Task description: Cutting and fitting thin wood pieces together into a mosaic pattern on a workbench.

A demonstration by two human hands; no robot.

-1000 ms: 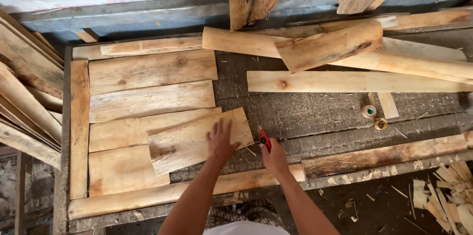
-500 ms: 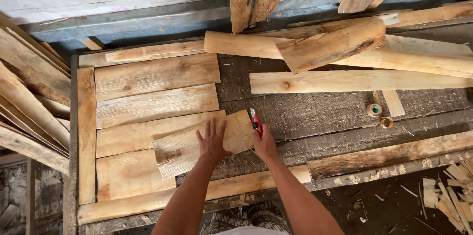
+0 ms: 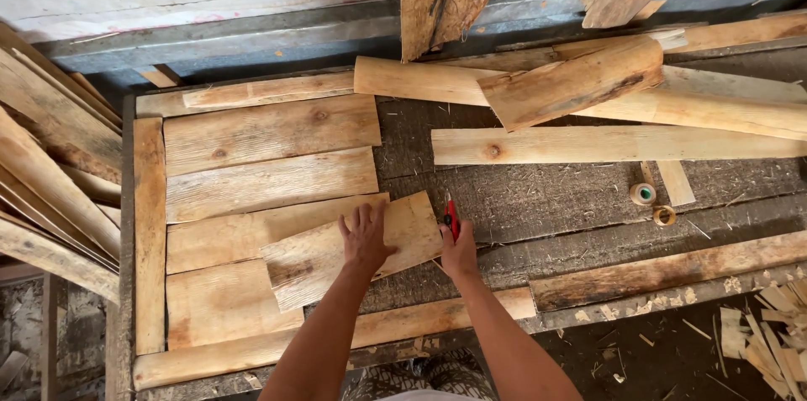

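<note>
Plainly, the short pale rough-sawn wooden board (image 3: 345, 251) lies tilted across the near boards of the panel on the dark weathered surface (image 3: 572, 199), pinned by the left hand (image 3: 366, 238) spread flat on it. It looks light, stiff and splintery, best gripped by its long edges. The right hand (image 3: 459, 251) is closed around a red pencil-like marker (image 3: 451, 218) at the board's right end.

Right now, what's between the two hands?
Head view: the right end of the short angled board, under the left hand; the right hand holds a red pencil at its edge.
</note>
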